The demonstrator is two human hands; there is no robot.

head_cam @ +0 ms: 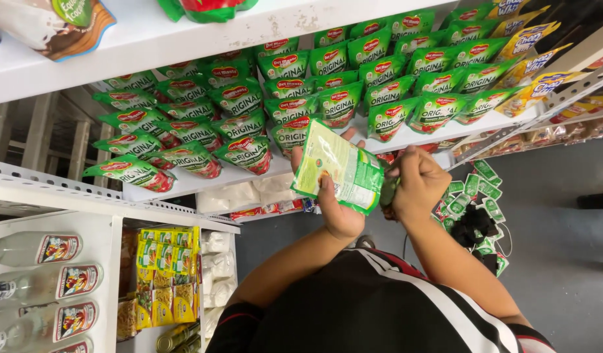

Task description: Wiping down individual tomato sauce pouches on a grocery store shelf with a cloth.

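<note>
Green pouch (340,167) held above the front edge of the white shelf (438,134), back face to camera, long axis running from upper left to lower right; front face hidden. Left hand (337,209) clamped on its lower edge, right hand (419,183) closed at its right corner around a small dark object (388,191), hard to identify. Rows of green sauce pouches (282,98) standing along the shelf behind
</note>
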